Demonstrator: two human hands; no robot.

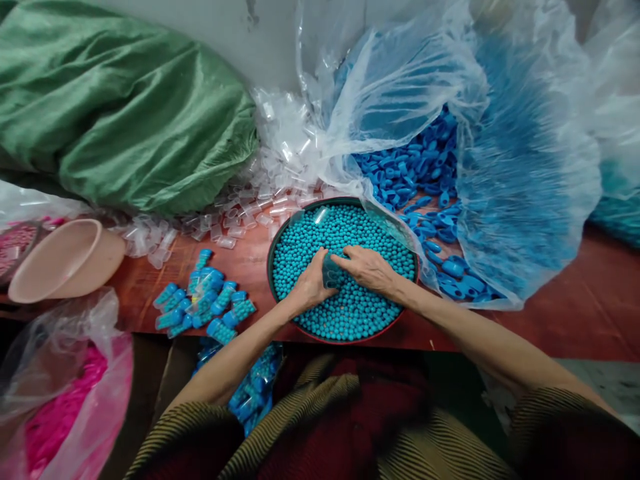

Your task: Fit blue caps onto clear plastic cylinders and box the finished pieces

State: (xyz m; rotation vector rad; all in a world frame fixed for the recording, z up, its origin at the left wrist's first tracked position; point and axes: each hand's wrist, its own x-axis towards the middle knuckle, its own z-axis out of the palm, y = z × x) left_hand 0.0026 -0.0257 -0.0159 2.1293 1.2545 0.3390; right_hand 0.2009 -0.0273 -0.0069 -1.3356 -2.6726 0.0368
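My left hand (311,285) is closed around a small see-through container (331,272) over a round bowl (271,267) full of turquoise beads (360,317). From the other side, my right hand (371,270) has its bent fingers closed at the container's upper edge. The container looks dark teal, and its contents are hard to make out. Another clear tube (321,215) lies on the beads near the bowl's far rim. Left of the bowl, several bead-filled tubes with blue caps (204,300) lie in a loose pile on the red tabletop (140,293).
Clear empty tubes (245,207) spill out behind the bowl beside a green sack (120,113). On the right, a plastic bag (520,180) spills blue oval pieces (425,167). Pinkish basins (65,263) stand left, above a bag of pink pieces (65,413). More filled tubes (255,393) hang below the table edge.
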